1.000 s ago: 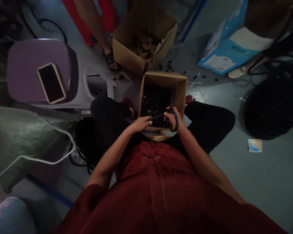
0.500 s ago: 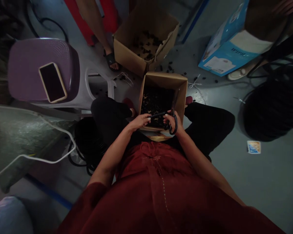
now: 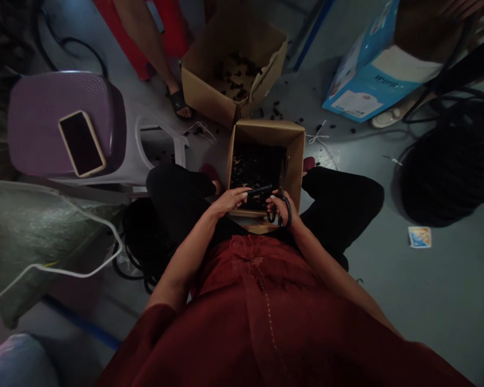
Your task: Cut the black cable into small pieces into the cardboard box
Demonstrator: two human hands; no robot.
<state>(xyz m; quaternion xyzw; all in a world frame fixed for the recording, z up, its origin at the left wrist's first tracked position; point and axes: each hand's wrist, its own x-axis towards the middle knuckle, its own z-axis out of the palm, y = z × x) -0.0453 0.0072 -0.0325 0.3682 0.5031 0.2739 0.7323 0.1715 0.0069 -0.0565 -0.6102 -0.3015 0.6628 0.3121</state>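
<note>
My left hand (image 3: 232,201) is closed on one end of a short black tube-like piece (image 3: 260,190), which points to the right. In my right hand (image 3: 280,207) is a pair of scissors (image 3: 284,208) with black handles, the blades pointing up and away from me. The free end of the black piece lies close to the scissors, apart from the hand. Both hands are over the near side of a cardboard box (image 3: 301,161) between my knees. Inside it lie many small dark pieces (image 3: 254,164), too dim to make out singly.
Beyond it stands a larger open cardboard box (image 3: 205,97) with black bits; more lie on the floor. A phone (image 3: 82,144) rests on a purple stool (image 3: 32,123). At right are a blue box (image 3: 358,88), a black coil (image 3: 446,177) and another person's foot (image 3: 387,117).
The scissors have turned upright in my right hand, and the hand has drawn slightly away from the black piece. My left hand keeps its hold. The whole view has shifted a little.
</note>
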